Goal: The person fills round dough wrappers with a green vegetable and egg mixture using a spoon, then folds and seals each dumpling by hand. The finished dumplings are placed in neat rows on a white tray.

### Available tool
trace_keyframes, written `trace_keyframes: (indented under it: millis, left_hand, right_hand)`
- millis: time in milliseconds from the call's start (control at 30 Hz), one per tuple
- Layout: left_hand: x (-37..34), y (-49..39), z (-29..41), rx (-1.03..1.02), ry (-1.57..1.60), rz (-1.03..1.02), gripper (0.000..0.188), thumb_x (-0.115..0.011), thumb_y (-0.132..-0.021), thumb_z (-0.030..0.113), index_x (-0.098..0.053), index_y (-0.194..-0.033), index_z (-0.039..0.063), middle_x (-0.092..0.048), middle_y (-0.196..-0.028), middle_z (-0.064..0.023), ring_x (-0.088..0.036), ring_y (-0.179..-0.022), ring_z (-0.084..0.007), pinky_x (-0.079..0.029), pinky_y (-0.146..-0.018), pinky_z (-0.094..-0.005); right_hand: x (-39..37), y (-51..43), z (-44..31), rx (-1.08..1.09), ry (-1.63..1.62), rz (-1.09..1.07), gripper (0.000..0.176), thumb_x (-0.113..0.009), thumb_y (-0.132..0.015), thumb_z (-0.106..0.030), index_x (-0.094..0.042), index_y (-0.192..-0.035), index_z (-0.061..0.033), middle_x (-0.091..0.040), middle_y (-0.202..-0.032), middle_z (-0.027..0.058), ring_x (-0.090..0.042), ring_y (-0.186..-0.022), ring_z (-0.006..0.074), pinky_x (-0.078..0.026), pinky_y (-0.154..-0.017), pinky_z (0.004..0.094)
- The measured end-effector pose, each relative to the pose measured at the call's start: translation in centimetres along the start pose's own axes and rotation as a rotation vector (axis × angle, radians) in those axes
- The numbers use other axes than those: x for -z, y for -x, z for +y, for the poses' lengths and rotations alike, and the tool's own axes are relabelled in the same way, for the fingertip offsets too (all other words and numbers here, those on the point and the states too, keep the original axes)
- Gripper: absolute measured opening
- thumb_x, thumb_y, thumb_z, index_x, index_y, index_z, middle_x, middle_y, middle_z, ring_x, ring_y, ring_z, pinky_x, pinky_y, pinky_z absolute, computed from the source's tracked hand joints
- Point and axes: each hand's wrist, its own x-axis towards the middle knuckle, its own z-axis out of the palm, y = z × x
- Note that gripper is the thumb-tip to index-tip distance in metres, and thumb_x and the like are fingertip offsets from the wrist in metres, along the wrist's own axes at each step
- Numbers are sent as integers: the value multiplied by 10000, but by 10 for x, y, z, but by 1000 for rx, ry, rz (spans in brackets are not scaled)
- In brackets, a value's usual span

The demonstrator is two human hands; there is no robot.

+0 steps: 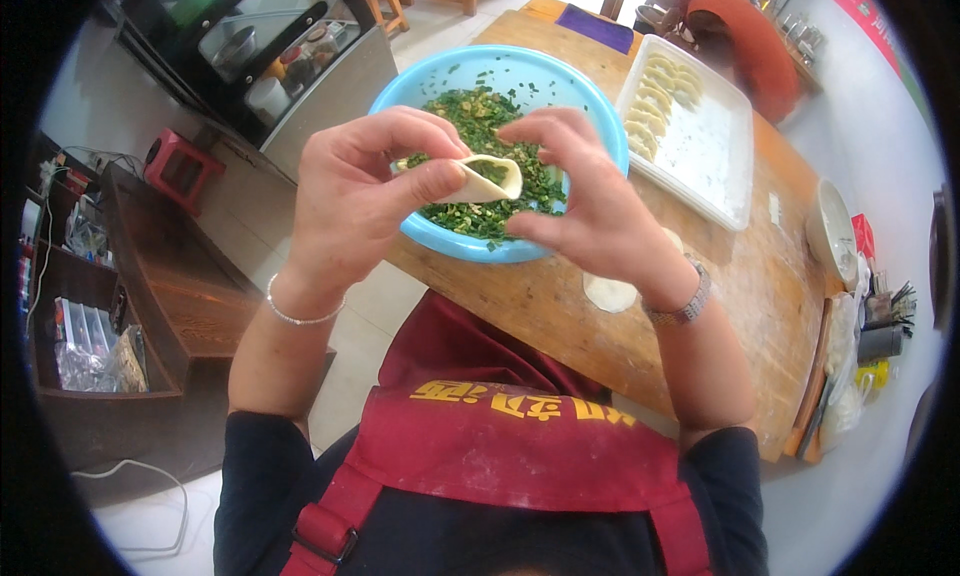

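Note:
My left hand (360,178) pinches one end of a folded dumpling wrapper (491,190) between thumb and fingers. The wrapper's far end gapes, and green filling shows inside. Just right of it, my right hand (592,186) has its thumb and fingers spread apart with nothing between them. Both hands are above a light blue basin (480,252) of chopped green filling (480,115). Round dough wrappers (611,292) lie on the wooden table below my right wrist, partly hidden by it.
A white plastic tray (712,163) beyond my right hand holds several folded dumplings (651,111). Near the table's right edge sits a pale bowl (829,231). A purple cloth (595,28) lies at the far end of the wooden table (739,298). Left stands a glass-fronted display cabinet (262,58).

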Motion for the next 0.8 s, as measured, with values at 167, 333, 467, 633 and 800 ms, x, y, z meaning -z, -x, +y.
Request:
trace_keyframes:
  millis: [167, 333, 467, 633, 800]
  left_hand:
    - [-10, 4, 3, -23, 88, -109, 136, -771, -844, -38, -702, -962, -38, -694, -1011, -100, -659, -946, -146, -577, -819, -255]
    - [-14, 8, 5, -35, 66, -129, 139, -755, -847, -63, -690, -967, -40, -651, -1039, -85, -650, -950, -134, -583, -789, -239]
    - [-13, 7, 5, -62, 71, -154, 140, -747, -846, -76, -689, -968, -40, -640, -1038, -81, -642, -948, -127, -584, -781, -238]
    - [-15, 8, 8, -80, 55, -163, 137, -735, -854, -79, -694, -975, -28, -637, -1046, -72, -638, -946, -121, -583, -773, -237]
    - [-17, 10, 15, -65, -24, -148, 116, -715, -878, -65, -703, -986, -26, -642, -1040, -57, -644, -945, -122, -585, -779, -235]
  right_hand:
    - [-13, 5, -5, 259, 184, -9, 614, -783, -774, -588, -615, -930, -18, -530, -1055, 149, -462, -1060, 341, -406, -952, 448]
    - [-14, 6, -15, 359, 315, 102, 682, -687, -817, -679, -580, -802, -6, -502, -963, 158, -441, -1002, 336, -401, -898, 430]
    - [-13, 6, -16, 409, 264, 128, 656, -676, -846, -653, -580, -805, -5, -505, -970, 156, -444, -993, 335, -404, -891, 437]
    - [-14, 8, -17, 410, 233, 134, 579, -644, -913, -565, -587, -813, 3, -514, -945, 158, -456, -986, 336, -415, -873, 434]
    - [-16, 10, -17, 431, 246, 136, 418, -549, -1002, -358, -598, -833, 21, -530, -888, 162, -490, -949, 338, -432, -855, 414]
